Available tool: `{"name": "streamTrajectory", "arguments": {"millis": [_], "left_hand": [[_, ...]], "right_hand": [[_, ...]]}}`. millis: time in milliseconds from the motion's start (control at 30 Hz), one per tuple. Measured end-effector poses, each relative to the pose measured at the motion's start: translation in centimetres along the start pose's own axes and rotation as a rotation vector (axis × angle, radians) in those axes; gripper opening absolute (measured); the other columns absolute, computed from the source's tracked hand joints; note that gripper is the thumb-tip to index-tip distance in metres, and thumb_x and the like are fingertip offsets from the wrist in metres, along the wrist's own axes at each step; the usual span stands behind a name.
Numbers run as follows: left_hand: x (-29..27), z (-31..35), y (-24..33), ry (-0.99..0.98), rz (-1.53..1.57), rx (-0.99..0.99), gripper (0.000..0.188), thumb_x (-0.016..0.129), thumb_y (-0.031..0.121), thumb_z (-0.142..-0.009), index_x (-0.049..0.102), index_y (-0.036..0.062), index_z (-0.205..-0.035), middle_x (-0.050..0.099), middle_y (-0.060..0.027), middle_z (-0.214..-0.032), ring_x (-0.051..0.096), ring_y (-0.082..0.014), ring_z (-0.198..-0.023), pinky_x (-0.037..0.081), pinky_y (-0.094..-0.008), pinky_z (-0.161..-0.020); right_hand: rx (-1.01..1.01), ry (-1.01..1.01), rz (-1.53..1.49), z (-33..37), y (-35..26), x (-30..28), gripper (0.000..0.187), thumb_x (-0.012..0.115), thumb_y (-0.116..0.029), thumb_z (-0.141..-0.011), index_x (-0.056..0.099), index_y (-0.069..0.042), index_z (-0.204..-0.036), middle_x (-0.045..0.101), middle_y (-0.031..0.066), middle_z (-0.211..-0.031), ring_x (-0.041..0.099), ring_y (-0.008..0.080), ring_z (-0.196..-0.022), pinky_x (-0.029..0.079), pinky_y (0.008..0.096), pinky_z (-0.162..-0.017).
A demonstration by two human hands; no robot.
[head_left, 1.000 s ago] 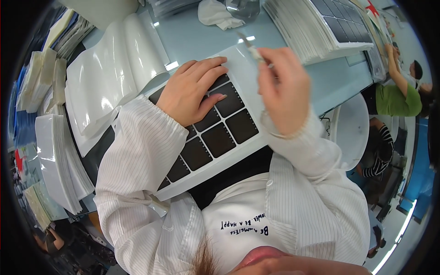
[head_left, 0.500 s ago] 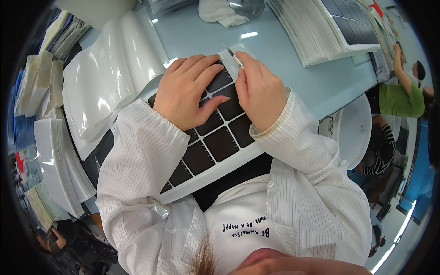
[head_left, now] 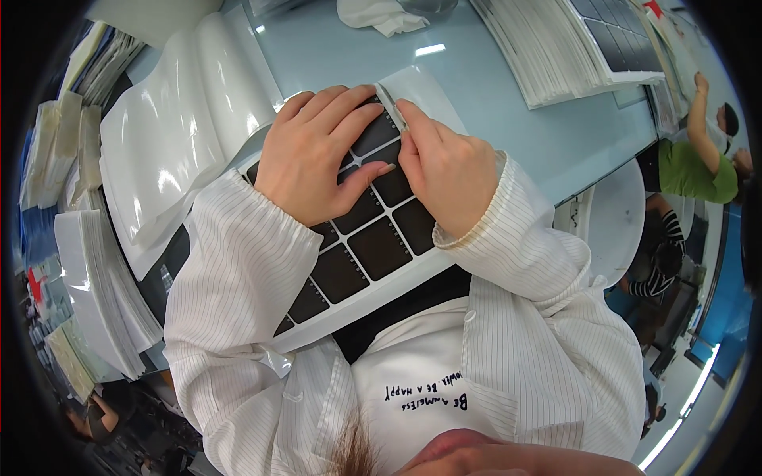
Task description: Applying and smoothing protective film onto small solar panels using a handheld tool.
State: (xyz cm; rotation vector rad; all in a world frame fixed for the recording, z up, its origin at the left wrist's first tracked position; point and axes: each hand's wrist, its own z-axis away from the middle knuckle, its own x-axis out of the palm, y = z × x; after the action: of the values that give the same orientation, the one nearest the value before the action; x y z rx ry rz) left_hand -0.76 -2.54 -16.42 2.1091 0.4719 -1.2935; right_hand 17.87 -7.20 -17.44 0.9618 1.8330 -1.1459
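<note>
Black-panelled sheet lay aslant on the pale table, in front of the wearer, partly covered by both hands. At far left, a white-sheet stack stood beside curled glossy film. The left hand was spread palm-down over the panels, four fingers side by side, thumb held away, grasping nothing. The crumpled white cloth lay beyond it. Thumb and forefinger of the right hand were pinched on a slim tool, perhaps a blade, at the sheet's far right edge; its tip was hard to make out. Farther right stood a panelled-sheet stack.
</note>
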Motion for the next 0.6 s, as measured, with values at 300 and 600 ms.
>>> {"name": "streamTrajectory", "arguments": {"millis": [300,600], "left_hand": [[0.03,-0.03,-0.03,-0.013,-0.026,0.012,0.05,0.075,0.032,-0.075,0.059,0.0038,-0.114,0.058,-0.0113,-0.125,0.055,-0.0301,-0.114,0.043,-0.0422,-0.097],[-0.02,0.28,-0.43,-0.037,-0.054,0.012,0.049,0.072,0.032,-0.078,0.058,0.0049,-0.116,0.057,-0.0108,-0.127,0.054,-0.0297,-0.117,0.041,-0.043,-0.1]], "right_hand": [[-0.029,-0.009,0.019,0.14,-0.03,-0.3,0.028,0.063,-0.004,-0.084,0.063,-0.002,-0.111,0.064,0.0098,-0.069,0.062,0.0261,-0.053,0.049,0.0352,-0.049],[-0.04,0.008,-0.047,-0.36,0.09,0.54,0.026,0.062,-0.002,-0.084,0.062,-0.001,-0.11,0.064,0.012,-0.067,0.061,0.0284,-0.052,0.047,0.0366,-0.047]]}}
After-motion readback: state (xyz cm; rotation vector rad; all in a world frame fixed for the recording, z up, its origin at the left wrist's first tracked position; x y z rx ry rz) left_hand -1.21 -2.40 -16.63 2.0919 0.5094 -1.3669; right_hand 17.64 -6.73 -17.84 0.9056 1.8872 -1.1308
